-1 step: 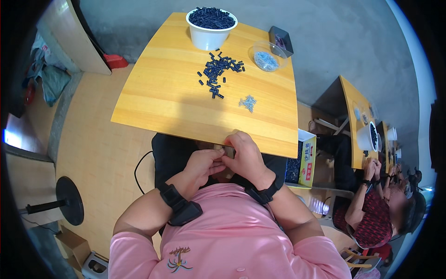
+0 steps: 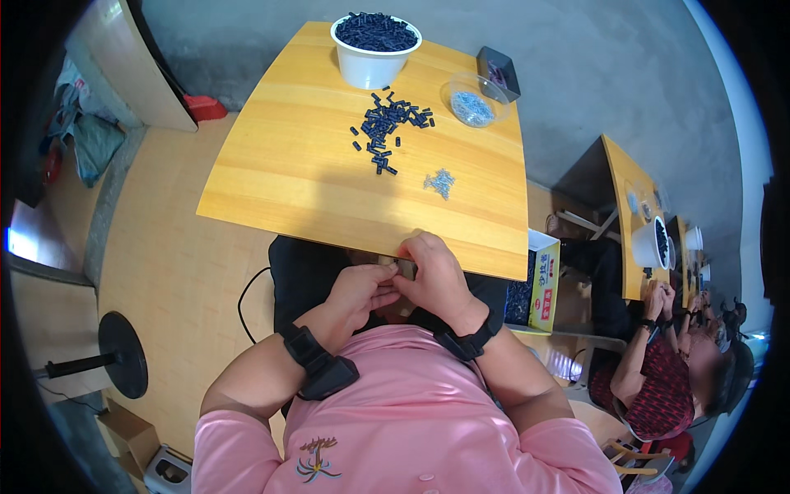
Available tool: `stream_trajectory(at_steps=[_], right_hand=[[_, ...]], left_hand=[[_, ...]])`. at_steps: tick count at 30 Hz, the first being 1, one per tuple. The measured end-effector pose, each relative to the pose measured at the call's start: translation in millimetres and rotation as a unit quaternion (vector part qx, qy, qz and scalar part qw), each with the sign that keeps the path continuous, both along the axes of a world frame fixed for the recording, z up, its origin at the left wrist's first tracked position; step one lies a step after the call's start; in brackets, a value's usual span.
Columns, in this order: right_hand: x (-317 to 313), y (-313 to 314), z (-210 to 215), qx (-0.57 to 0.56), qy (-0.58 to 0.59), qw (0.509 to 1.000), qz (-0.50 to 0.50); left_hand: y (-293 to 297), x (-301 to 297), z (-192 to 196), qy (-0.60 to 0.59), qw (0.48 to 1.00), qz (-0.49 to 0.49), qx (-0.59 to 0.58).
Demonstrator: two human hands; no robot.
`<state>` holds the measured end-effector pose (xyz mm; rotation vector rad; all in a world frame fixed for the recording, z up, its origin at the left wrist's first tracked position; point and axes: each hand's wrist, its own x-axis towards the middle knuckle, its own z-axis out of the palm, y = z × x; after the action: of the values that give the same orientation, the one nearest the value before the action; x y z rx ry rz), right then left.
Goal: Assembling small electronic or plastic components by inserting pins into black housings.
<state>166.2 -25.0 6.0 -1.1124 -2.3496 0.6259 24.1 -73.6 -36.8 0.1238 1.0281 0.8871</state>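
Note:
Both my hands meet at the near edge of the wooden table (image 2: 271, 177), just above my lap. The fingers of my left hand (image 2: 359, 292) are bent together in a pinch. My right hand (image 2: 434, 276) is closed against it, thumb and fingers touching the left fingertips. Whatever they hold is too small or too hidden to name. Beyond them on the tabletop lie a small heap of silvery metal pieces (image 2: 442, 183) and a larger scatter of short black plastic pieces (image 2: 383, 128).
A white bucket (image 2: 374, 67) heaped with black pieces stands at the far edge. Right of it are a clear bowl (image 2: 474, 107) of silvery pieces and a dark tray (image 2: 499, 74). A carton (image 2: 543, 284) sits below on the right. Another person (image 2: 658, 370) works at a table farther right.

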Motion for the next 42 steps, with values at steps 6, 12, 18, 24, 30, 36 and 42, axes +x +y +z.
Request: stream_trajectory(at_steps=[6,12,18,24,30,36,42], right_hand=[[-3.4,3.4,6.5,-0.029,-0.031,0.999,0.007],[0.5,12.5,-1.7,-0.021,-0.027,0.999,0.031],[1.9,14.3,-5.0,-0.046,-0.009,0.999,0.024],[1.2,15.9,-4.7,-0.056,0.003,0.998,0.023],[1.0,21.3,-5.6,-0.047,0.007,0.998,0.040],[-0.2,21.5,-10.4,-0.050,0.010,0.998,0.037],[0.1,19.3,-5.9,-0.055,0.002,0.998,0.020]], left_hand=[[0.1,1.0,0.6,-0.003,1.000,0.013,0.004],[6.9,4.1,1.4,-0.003,0.999,0.034,0.002],[7.5,11.5,0.5,0.009,0.998,0.067,-0.001],[9.1,12.9,0.6,0.016,0.997,0.074,0.005],[11.9,14.9,5.7,0.019,0.996,0.090,0.006],[16.3,14.4,6.7,0.036,0.995,0.090,-0.004],[14.2,14.2,1.8,0.019,0.996,0.087,0.007]])
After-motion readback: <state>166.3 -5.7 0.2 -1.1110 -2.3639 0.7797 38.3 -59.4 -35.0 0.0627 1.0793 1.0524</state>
